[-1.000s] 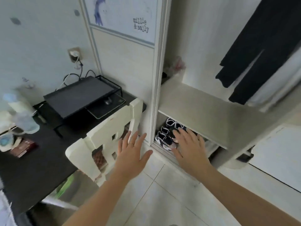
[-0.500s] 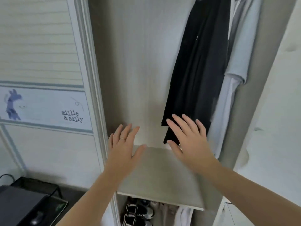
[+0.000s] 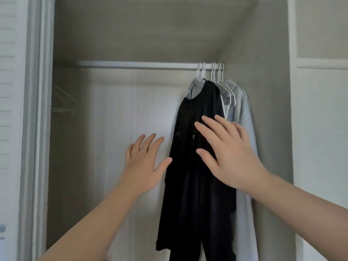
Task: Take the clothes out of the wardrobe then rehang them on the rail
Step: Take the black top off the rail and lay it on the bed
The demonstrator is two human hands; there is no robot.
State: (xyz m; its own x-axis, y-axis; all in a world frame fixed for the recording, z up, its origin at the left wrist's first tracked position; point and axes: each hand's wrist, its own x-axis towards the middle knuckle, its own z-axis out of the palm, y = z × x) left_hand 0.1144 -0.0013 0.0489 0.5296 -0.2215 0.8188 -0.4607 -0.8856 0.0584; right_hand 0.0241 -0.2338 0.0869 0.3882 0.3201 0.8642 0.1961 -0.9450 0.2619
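A white rail (image 3: 139, 65) runs across the open wardrobe. At its right end several white hangers (image 3: 211, 71) carry clothes: a black garment (image 3: 188, 185) in front and pale grey ones (image 3: 244, 129) behind it. My left hand (image 3: 145, 162) is raised with straight, spread fingers just left of the black garment, holding nothing. My right hand (image 3: 227, 153) is raised in front of the black garment, fingers straight and spread; whether it touches the cloth is unclear.
An empty hanger (image 3: 64, 102) hangs dimly at the wardrobe's left side. A white sliding door frame (image 3: 35, 129) borders the opening on the left, a white door panel (image 3: 320, 147) on the right. The rail's left and middle stretch is bare.
The view has swung up from the desk, chair and lower shelf to the rail. Both hands rose with it, staying open, and now hover at the hanging clothes.
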